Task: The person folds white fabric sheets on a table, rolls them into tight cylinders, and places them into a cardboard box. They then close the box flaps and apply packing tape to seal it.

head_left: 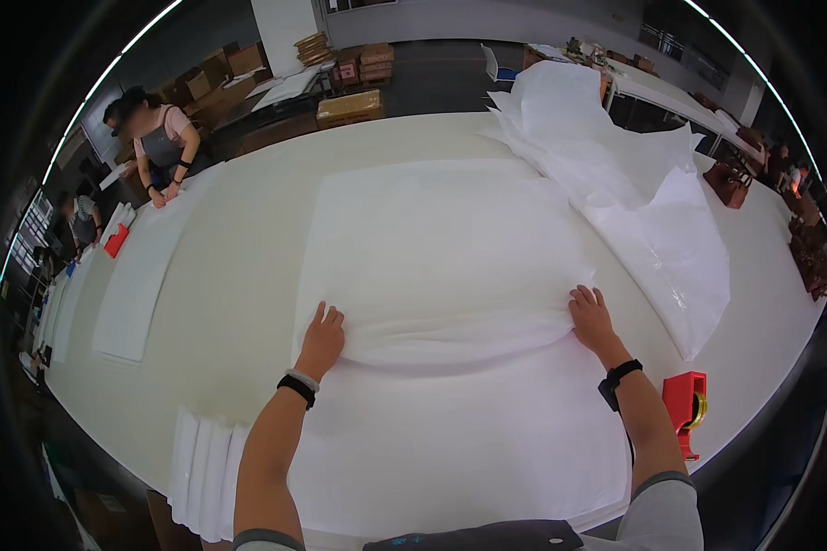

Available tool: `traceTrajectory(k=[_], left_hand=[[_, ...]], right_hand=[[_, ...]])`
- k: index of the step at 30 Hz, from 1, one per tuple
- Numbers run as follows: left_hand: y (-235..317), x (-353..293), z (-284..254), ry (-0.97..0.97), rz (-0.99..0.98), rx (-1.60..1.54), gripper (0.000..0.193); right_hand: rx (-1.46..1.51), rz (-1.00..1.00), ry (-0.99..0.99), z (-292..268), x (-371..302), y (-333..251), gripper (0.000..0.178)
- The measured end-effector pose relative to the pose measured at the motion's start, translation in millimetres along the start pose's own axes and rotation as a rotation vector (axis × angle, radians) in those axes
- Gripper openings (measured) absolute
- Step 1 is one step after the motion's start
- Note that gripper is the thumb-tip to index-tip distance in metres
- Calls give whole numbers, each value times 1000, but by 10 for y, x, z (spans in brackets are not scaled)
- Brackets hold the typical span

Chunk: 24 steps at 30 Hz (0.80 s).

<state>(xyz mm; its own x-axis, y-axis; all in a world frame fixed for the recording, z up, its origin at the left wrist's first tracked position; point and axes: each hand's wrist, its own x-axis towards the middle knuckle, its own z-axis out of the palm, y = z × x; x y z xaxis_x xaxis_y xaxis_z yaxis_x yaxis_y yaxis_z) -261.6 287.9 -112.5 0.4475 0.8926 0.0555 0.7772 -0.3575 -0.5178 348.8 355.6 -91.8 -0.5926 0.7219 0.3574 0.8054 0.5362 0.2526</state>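
Observation:
A stack of thin white sheets (450, 239) lies in front of me on the pale table. Between my hands the top sheet rises into a loose, wrinkled fold (459, 347) that runs from side to side. My left hand (322, 342) is closed on the left end of this fold, its fingers pointing away from me. At the right end my right hand (593, 320) grips the sheet's edge, fingers bent over it. Both thumbs are mostly hidden. A red tape dispenser (682, 411) with yellowish tape stands near my right forearm.
Rolled white sheets (207, 468) lie beside my left forearm. A large crumpled white sheet (625, 174) spreads over the far right, near a brown bag (728, 184). At the far left a person (161, 142) handles another white stack (142, 294). Cardboard boxes (349, 108) stand beyond the table.

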Motion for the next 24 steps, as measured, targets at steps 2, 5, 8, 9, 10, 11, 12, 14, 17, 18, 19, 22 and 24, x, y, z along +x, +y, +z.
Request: traceTrajectory(k=[2, 5, 8, 9, 10, 11, 12, 14, 17, 18, 19, 22, 24], left_hand=[[-18, 277, 120, -131, -46, -150, 57], [-38, 490, -129, -263, -204, -309, 72], [-115, 526, -123, -225, -326, -352, 87], [-122, 674, -40, -260, -378, -344, 85], [-155, 953, 19, -275, -388, -435, 76], [-178, 1242, 17, -273, -386, -404, 65], [-353, 1355, -59, -324, -363, -361, 56], [-682, 1216, -292, 59, -520, -201, 47], [-1228, 1199, -1076, 434, -625, -117, 54], [-1239, 1176, -1237, 546, -620, -114, 56], [-1261, 1067, -1359, 648, -611, -106, 59], [-1097, 611, -934, 330, -442, -125, 64], [-675, 263, -500, -56, -330, -255, 67]], right_hand=[[42, 139, -155, 232, -121, 295, 44], [90, 239, -300, 300, 53, 304, 47], [45, 224, -197, 345, 317, 208, 49], [10, 252, -230, 419, 312, 287, 46], [-43, 323, -354, 514, 304, 458, 41], [-122, 313, -402, 593, 261, 674, 37], [-147, 296, -378, 601, 387, 755, 36], [-122, 337, -122, 474, 845, 821, 44], [-127, 354, 418, -550, 1194, 798, 55], [-137, 353, 494, -762, 1109, 773, 55], [-139, 352, 566, -914, 1024, 706, 56], [-43, 262, 225, -496, 676, 497, 51], [4, 170, -8, -15, 314, 312, 46]])
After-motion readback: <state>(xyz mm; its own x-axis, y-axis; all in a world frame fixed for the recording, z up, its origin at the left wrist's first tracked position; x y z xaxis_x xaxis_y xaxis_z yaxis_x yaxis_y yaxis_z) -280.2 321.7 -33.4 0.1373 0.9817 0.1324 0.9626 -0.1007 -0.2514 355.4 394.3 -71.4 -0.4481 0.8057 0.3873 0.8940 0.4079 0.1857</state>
